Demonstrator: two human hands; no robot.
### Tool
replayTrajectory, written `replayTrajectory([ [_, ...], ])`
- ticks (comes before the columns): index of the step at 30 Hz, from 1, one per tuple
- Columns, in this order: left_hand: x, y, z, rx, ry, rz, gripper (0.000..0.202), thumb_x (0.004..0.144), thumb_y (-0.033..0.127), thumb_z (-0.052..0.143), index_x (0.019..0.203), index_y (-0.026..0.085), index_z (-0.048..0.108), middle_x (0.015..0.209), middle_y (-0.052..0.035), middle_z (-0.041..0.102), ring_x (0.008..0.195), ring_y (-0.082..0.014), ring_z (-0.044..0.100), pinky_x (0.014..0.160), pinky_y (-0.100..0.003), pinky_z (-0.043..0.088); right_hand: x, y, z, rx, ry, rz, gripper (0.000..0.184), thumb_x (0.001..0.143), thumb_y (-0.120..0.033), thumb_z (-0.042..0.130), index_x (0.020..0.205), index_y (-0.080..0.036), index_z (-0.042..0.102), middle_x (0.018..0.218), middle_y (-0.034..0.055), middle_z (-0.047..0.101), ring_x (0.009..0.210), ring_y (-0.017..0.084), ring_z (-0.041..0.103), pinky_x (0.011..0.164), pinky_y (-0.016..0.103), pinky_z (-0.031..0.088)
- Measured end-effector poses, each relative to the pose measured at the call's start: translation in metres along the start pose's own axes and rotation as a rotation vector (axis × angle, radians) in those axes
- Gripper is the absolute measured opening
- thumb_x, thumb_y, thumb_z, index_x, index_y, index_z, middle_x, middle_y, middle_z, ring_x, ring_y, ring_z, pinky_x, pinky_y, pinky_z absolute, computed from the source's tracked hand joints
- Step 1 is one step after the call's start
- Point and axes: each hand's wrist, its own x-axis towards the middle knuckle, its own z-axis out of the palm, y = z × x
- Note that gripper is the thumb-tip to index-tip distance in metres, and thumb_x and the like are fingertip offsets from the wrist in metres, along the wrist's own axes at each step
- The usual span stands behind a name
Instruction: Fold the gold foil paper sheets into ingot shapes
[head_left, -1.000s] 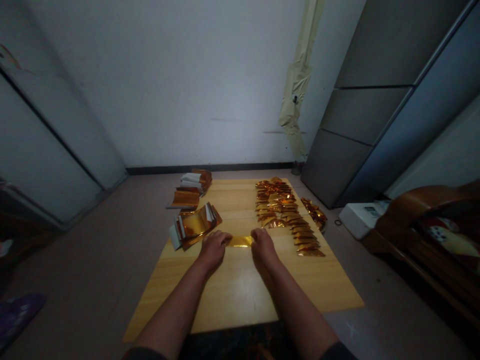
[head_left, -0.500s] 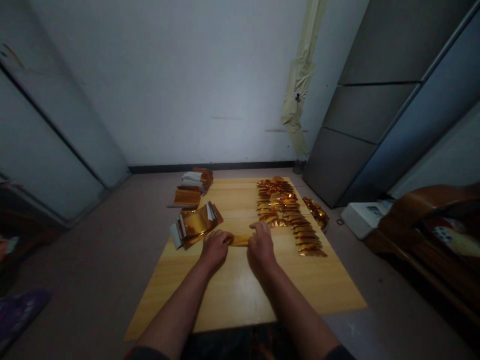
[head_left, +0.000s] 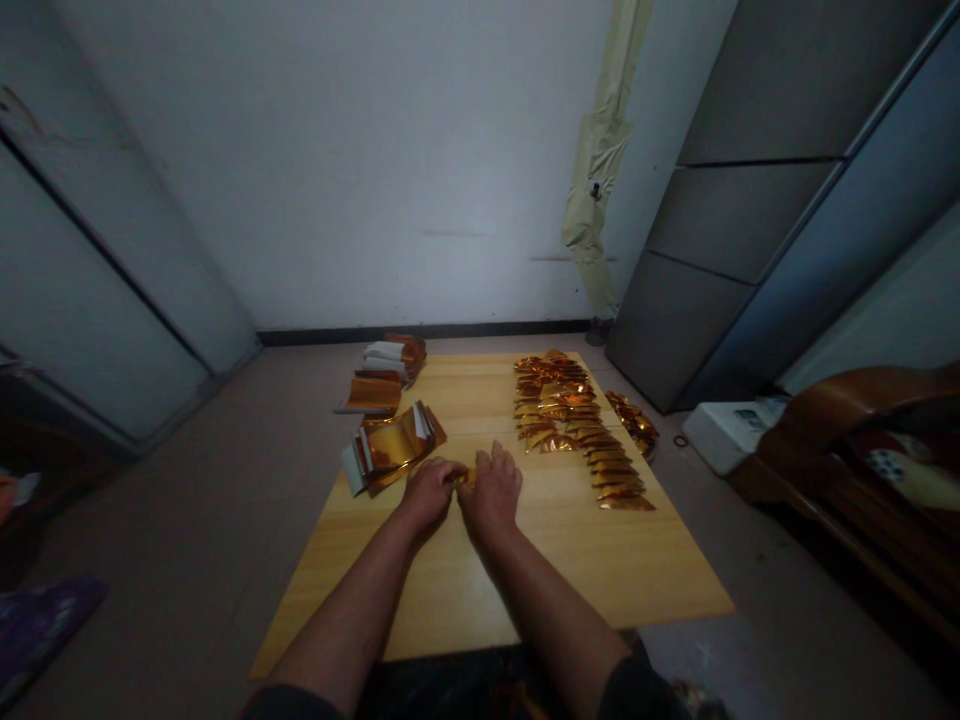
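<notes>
My left hand (head_left: 430,492) is closed with its fingertips pinching a small folded piece of gold foil paper (head_left: 466,478) on the wooden board. Close against it, my right hand (head_left: 493,492) has its thumb at the paper's other side, with the other fingers pointing forward over it. Most of the paper is hidden by the hands. Just left of them lies a loose stack of gold foil sheets (head_left: 394,442) with pale backs. To the right, folded gold foil pieces (head_left: 555,405) overlap in rows.
Another stack of foil sheets (head_left: 377,390) sits at the board's far left corner. The wooden board (head_left: 450,610) stands before a white wall. More foil pieces (head_left: 634,422) lie beyond its right edge, near a white box (head_left: 724,437) and a grey refrigerator (head_left: 697,290).
My right hand has slid left along the gold foil paper until it is beside my left hand. Less of the paper shows between them. My left hand has barely moved.
</notes>
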Motion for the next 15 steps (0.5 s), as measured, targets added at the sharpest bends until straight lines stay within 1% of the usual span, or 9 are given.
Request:
replayTrajectory([
  [4,0.001,-0.002,0.0,-0.046,-0.003,0.022,0.032,0.078,0.01,0.053,0.101,0.023,0.072,0.101,-0.0031,0.07,0.101,-0.0185,0.061,0.095,-0.033,0.044,0.001,0.002,-0.002,0.015,-0.019,0.012,0.052,0.081,-0.031,0.061,0.131,-0.019,0.054,0.152,0.0141,0.035,0.135,0.033,0.033,0.106,0.046,0.027],
  [9,0.004,-0.009,0.001,-0.128,-0.013,0.082,0.038,0.073,0.004,0.052,0.102,0.019,0.072,0.099,-0.005,0.071,0.095,-0.0183,0.063,0.091,-0.032,0.046,0.001,0.012,-0.003,0.071,-0.02,0.0,0.053,0.079,-0.018,0.057,0.132,-0.019,0.054,0.15,0.0138,0.039,0.134,0.03,0.035,0.106,0.044,0.03],
  [12,0.006,-0.013,0.003,-0.161,0.005,0.089,0.043,0.067,0.0,0.051,0.099,0.019,0.073,0.097,-0.0048,0.071,0.095,-0.0191,0.062,0.091,-0.032,0.047,0.003,0.019,0.0,0.135,0.004,0.001,0.053,0.077,-0.009,0.052,0.13,-0.017,0.055,0.148,0.015,0.04,0.133,0.03,0.038,0.104,0.043,0.034],
  [15,0.008,-0.018,0.006,-0.165,0.005,0.094,0.046,0.064,-0.001,0.05,0.098,0.018,0.074,0.096,-0.005,0.071,0.094,-0.0195,0.062,0.09,-0.033,0.047,0.007,0.028,0.008,0.223,0.034,0.001,0.059,0.072,-0.002,0.047,0.129,-0.014,0.056,0.147,0.0166,0.041,0.132,0.03,0.04,0.103,0.043,0.037],
])
